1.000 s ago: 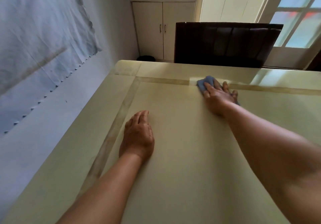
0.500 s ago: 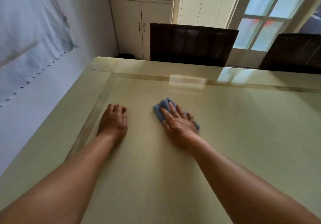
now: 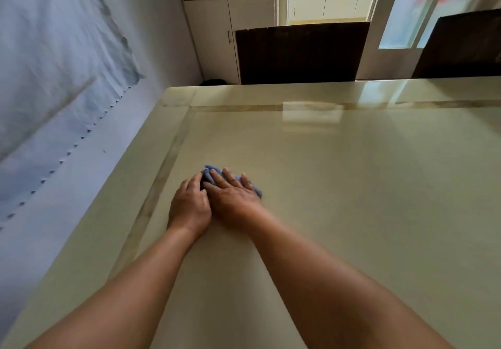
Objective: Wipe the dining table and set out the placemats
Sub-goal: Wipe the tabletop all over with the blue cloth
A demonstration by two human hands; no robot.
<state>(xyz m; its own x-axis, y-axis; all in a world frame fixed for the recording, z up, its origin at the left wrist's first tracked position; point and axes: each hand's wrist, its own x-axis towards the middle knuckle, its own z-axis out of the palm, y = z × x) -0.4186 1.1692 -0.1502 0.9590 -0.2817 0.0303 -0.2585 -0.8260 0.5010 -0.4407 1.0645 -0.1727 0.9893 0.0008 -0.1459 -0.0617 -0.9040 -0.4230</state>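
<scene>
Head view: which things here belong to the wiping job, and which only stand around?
Job: blue cloth, right hand pressing it, left hand beside it, dining table.

Around: two dark chairs, cream cabinet, glazed door.

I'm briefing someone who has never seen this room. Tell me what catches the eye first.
Two bare forearms reach up the middle, and the right hand presses a blue cloth flat on the glossy cream table, with the left hand beside it. Behind the table's far edge stand two dark chairs, before a cupboard.
</scene>
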